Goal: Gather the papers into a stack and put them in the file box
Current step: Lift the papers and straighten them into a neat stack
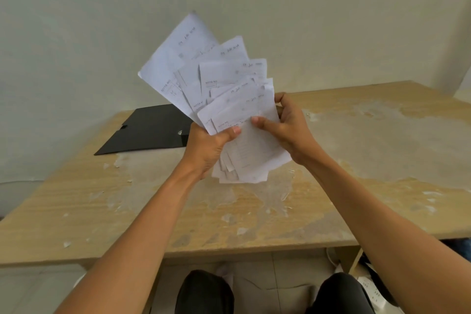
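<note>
Several white printed papers [216,84] fan out above the table, held up between both hands. My left hand [207,148] grips the lower left of the fan, thumb pressed on the front sheet. My right hand [285,127] pinches the right edge of the front sheets, thumb in front and fingers curled behind. The sheets' lower ends hang unevenly below my hands. A flat black file box [147,130] lies on the table at the back left, partly hidden behind the papers and my left hand.
The worn wooden table [356,173] has peeling, flaky patches across its top. A pale wall stands right behind it. My knees show below the table's front edge, with loose papers [369,288] on the floor at the lower right.
</note>
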`<state>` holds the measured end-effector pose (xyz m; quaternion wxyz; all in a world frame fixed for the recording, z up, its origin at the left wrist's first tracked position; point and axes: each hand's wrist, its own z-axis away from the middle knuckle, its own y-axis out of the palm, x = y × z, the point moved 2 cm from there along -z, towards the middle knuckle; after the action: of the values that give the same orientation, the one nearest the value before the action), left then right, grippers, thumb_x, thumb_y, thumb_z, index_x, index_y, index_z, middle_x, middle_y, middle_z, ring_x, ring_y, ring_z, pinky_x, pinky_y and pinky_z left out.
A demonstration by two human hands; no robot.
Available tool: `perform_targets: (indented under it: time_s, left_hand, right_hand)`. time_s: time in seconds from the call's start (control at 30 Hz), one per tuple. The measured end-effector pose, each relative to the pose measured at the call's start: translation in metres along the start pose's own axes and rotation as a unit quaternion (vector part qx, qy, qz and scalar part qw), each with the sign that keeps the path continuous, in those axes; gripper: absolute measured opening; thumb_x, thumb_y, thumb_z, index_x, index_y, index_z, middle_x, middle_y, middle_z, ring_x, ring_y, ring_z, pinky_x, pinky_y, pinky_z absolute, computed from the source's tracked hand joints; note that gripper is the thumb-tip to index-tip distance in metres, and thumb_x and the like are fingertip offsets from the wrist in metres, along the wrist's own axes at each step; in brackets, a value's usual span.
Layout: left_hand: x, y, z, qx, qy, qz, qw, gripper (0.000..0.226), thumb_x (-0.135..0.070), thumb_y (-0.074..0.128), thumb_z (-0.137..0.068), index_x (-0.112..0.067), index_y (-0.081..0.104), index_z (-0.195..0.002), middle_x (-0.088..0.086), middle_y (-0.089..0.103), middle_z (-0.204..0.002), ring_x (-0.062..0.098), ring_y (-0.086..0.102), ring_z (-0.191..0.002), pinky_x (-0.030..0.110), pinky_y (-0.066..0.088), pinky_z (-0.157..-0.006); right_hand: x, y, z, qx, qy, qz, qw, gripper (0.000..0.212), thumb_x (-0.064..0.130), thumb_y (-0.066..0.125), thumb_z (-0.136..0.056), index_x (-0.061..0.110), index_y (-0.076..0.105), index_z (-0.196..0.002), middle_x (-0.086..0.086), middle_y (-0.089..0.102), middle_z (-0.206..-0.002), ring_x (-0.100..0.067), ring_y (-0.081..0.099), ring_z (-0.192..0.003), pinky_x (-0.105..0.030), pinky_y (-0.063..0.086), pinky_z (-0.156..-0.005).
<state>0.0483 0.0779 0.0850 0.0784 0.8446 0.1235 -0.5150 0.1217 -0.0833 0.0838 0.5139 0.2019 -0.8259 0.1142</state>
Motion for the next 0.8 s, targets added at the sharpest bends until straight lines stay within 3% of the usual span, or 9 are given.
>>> perform_targets:
  time_s: [0.1, 0.2, 0.37, 0.5, 0.6, 0.7, 0.8]
  left_hand:
    - [-0.008, -0.001, -0.004, -0.011, 0.019, 0.004, 1.000, 0.044, 0.002, 0.074, -0.075, -0.033, 0.065, -0.099, -0.010, 0.071, -0.099, 0.010, 0.064, -0.102, 0.032, 0.056, -0.082]
    - [-0.003, -0.004, -0.002, -0.025, -0.005, 0.009, 1.000, 0.041, 0.001, 0.074, -0.076, -0.030, 0.065, -0.102, -0.008, 0.071, -0.104, 0.010, 0.064, -0.103, 0.032, 0.056, -0.083]
    - [0.015, -0.012, 0.008, 0.018, -0.060, 0.005, 0.998, 0.050, -0.003, 0.080, -0.070, -0.027, 0.064, -0.110, -0.008, 0.070, -0.111, 0.008, 0.064, -0.104, 0.028, 0.055, -0.083]
    - [0.017, -0.021, 0.008, -0.007, -0.078, -0.011, 0.997, 0.047, -0.006, 0.081, -0.069, -0.023, 0.064, -0.110, -0.006, 0.071, -0.107, 0.011, 0.065, -0.102, 0.028, 0.057, -0.078]
    - [0.010, -0.025, 0.004, -0.004, -0.065, -0.011, 0.998, 0.042, -0.007, 0.078, -0.073, -0.021, 0.064, -0.110, -0.003, 0.071, -0.109, 0.015, 0.065, -0.103, 0.033, 0.057, -0.081]
    - [0.003, -0.024, 0.001, 0.001, -0.047, -0.003, 0.999, 0.045, -0.006, 0.078, -0.074, -0.026, 0.064, -0.111, -0.006, 0.071, -0.111, 0.012, 0.065, -0.104, 0.032, 0.056, -0.083]
    - [0.004, -0.024, 0.001, -0.011, -0.055, 0.009, 0.998, 0.047, -0.004, 0.077, -0.075, -0.019, 0.062, -0.117, -0.003, 0.070, -0.111, 0.015, 0.066, -0.103, 0.038, 0.056, -0.084]
  right_hand:
    - [0.013, 0.003, -0.012, 0.034, -0.010, 0.050, 0.998, 0.051, 0.017, 0.078, -0.075, 0.010, 0.052, -0.118, -0.007, 0.065, -0.116, -0.019, 0.066, -0.100, -0.031, 0.058, -0.077]
    - [0.008, 0.003, -0.013, 0.074, 0.015, 0.091, 0.993, 0.036, 0.016, 0.076, -0.077, 0.011, 0.061, -0.109, -0.002, 0.069, -0.109, -0.013, 0.068, -0.094, -0.029, 0.058, -0.076]
    - [-0.017, 0.004, 0.001, 0.073, 0.035, 0.123, 0.989, 0.036, 0.019, 0.075, -0.079, 0.006, 0.061, -0.110, -0.007, 0.069, -0.107, -0.021, 0.068, -0.094, -0.040, 0.059, -0.078]
    - [-0.022, 0.009, 0.007, 0.068, 0.020, 0.125, 0.990, 0.039, 0.019, 0.073, -0.081, 0.008, 0.058, -0.115, -0.008, 0.067, -0.112, -0.022, 0.066, -0.099, -0.044, 0.057, -0.082]
    - [-0.016, 0.012, 0.003, 0.047, -0.003, 0.115, 0.992, 0.040, 0.020, 0.074, -0.081, 0.012, 0.058, -0.117, -0.004, 0.066, -0.112, -0.018, 0.065, -0.099, -0.038, 0.058, -0.081]
    - [-0.009, 0.016, -0.002, 0.091, -0.005, 0.156, 0.984, 0.056, 0.027, 0.077, -0.076, 0.018, 0.052, -0.125, 0.002, 0.063, -0.117, -0.011, 0.063, -0.102, -0.027, 0.056, -0.079]
    - [-0.013, 0.017, -0.002, 0.102, 0.013, 0.185, 0.977, 0.062, 0.027, 0.078, -0.075, 0.017, 0.049, -0.128, 0.000, 0.062, -0.120, -0.015, 0.061, -0.106, -0.031, 0.055, -0.084]
